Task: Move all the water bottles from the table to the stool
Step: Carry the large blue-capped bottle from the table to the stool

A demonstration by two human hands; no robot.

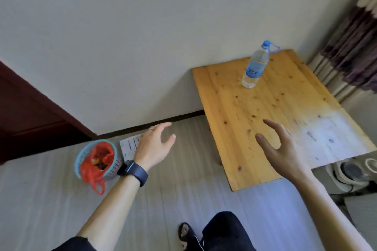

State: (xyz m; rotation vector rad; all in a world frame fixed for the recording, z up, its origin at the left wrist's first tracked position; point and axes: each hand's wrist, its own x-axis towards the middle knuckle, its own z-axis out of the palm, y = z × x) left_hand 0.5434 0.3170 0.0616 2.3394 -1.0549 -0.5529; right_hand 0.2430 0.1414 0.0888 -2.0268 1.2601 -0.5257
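Both hands are spread with relaxed fingers and hold nothing: the left hand [154, 146], a dark watch [135, 171] on its wrist, hangs over the floor left of the wooden counter [234, 128], and the right hand [285, 149] hovers over the counter's near part. Farther off, a blue-capped water bottle [255, 67] stands upright near the counter's far edge by the wall, well apart from both.

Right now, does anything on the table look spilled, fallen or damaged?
Nothing stands out. The water bottle stands upright and capped on the wooden table, no spill visible around it. The left hand and right hand are open and empty.
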